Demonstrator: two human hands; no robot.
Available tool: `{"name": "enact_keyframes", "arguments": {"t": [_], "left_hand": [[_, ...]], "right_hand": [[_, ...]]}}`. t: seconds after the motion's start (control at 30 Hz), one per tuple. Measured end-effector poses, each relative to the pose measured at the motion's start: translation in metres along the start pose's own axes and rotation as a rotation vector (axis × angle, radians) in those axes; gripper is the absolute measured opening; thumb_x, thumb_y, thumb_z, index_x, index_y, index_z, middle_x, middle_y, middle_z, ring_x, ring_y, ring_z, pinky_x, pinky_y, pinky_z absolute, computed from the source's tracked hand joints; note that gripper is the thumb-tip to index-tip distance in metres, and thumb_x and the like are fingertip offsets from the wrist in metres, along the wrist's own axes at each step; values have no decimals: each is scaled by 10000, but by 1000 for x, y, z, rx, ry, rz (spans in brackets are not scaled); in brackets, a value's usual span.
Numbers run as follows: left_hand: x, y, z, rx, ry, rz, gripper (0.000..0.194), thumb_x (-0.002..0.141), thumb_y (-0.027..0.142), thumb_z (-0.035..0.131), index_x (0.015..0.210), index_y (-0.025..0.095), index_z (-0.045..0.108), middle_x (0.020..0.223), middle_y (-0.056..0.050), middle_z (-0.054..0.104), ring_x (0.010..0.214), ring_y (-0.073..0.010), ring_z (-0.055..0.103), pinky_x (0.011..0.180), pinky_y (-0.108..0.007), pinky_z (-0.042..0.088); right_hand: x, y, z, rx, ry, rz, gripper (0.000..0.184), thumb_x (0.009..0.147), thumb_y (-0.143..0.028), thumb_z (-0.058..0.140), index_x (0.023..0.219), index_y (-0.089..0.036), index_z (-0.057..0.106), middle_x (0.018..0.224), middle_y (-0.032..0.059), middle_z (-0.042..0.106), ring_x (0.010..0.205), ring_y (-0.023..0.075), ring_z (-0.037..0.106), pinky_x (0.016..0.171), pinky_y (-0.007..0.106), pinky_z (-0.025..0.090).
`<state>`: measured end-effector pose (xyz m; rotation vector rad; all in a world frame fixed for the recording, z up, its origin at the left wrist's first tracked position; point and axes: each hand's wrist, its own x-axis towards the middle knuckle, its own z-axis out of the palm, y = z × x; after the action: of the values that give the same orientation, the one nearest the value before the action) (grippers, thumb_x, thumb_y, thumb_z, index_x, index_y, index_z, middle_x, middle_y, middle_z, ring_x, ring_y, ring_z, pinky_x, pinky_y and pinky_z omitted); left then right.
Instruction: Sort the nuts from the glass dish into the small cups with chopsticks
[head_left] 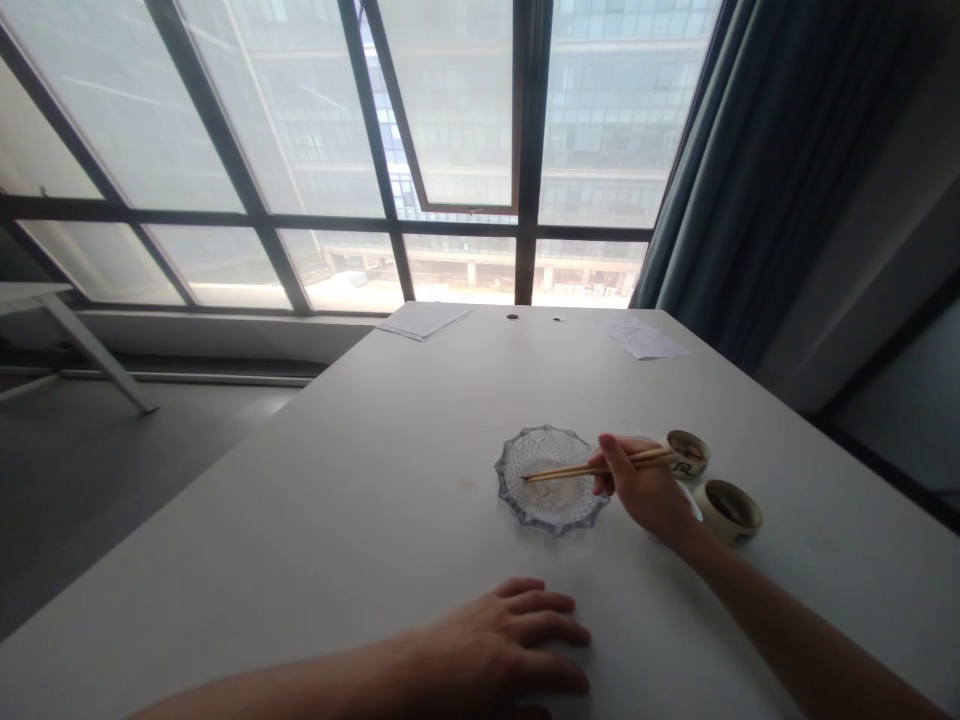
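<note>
My right hand [641, 485] is closed around a pair of wooden chopsticks [562, 472], held nearly level and pointing left. Their tips are over the clear glass bowl [517, 505], which has a scalloped rim. Whether the tips touch or pinch anything in the bowl I cannot tell. Nearer to me, my left hand [510, 640] rests on the white table with its fingers spread, holding nothing. Right of the bowl stand two small cream-coloured cups with dark marks, a farther cup [688, 455] and a nearer cup [729, 512]. Something white is partly hidden behind my right hand.
The white table [360, 470] reaches toward a wall of windows. Paper sheets [424, 320] lie at its far left corner, and more sheets [649, 340] at the far right. A dark curtain [735, 200] hangs on the right. Another table [37, 292] stands at the left.
</note>
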<state>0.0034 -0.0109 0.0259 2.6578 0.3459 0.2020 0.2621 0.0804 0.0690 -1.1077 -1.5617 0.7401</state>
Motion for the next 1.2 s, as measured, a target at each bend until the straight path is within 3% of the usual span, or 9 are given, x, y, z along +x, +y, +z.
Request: {"name": "enact_keyframes", "arguments": {"t": [0.13,0.3,0.37,0.47,0.67,0.97,1.2], "left_hand": [[1,2,-4,-7,-27,-16,370,1109,428,526,1426,259,615,1588,-78,576,1536,-294,466,1315,-467,300],[0,2,-3,-33,-26,-22,382,1105,429,531,1444,267,605,1594,-75,568,1545,-287,455,1318,-465,291],[-1,1,-3,-47,-14,-23,383,1097,419,551,1449,278,605,1589,-77,574,1546,-290,454,1317,-467,291],[-1,1,-3,-57,-13,-32,373,1103,416,552,1447,284,610,1583,-73,580,1543,-291,459,1315,-465,294],[0,3,-6,-60,-1,-19,361,1098,403,577,1435,283,617,1575,-74,588,1523,-287,487,1314,-447,306],[-1,3,-6,-88,3,-25,370,1101,400,573,1453,293,616,1574,-82,591,1529,-301,481,1312,-476,303],[2,4,-9,-80,-2,-29,348,1099,385,585,1431,290,628,1566,-79,600,1515,-298,499,1307,-473,318]], "right_hand": [[9,-23,-31,-55,124,-28,613,950,-736,641,735,-176,766,517,53,685,424,158,610,430,250,488],[15,-55,-86,-208,428,-8,587,946,-716,665,765,-167,764,529,59,686,434,179,653,449,267,538],[17,-59,-104,-315,454,-1,568,962,-696,657,766,-173,761,556,71,704,455,192,674,474,282,555],[19,-57,-119,-410,387,59,535,980,-674,641,751,-204,755,578,88,725,475,225,701,482,312,567],[23,-52,-118,-416,246,100,574,935,-718,676,738,-187,767,531,85,711,439,244,703,454,328,576],[20,-63,-116,-309,414,-50,563,981,-705,634,788,-193,765,569,58,709,451,188,662,449,289,541],[9,-77,-107,-242,401,-223,499,1025,-633,618,798,-220,782,606,58,712,501,204,674,511,330,556]]}}
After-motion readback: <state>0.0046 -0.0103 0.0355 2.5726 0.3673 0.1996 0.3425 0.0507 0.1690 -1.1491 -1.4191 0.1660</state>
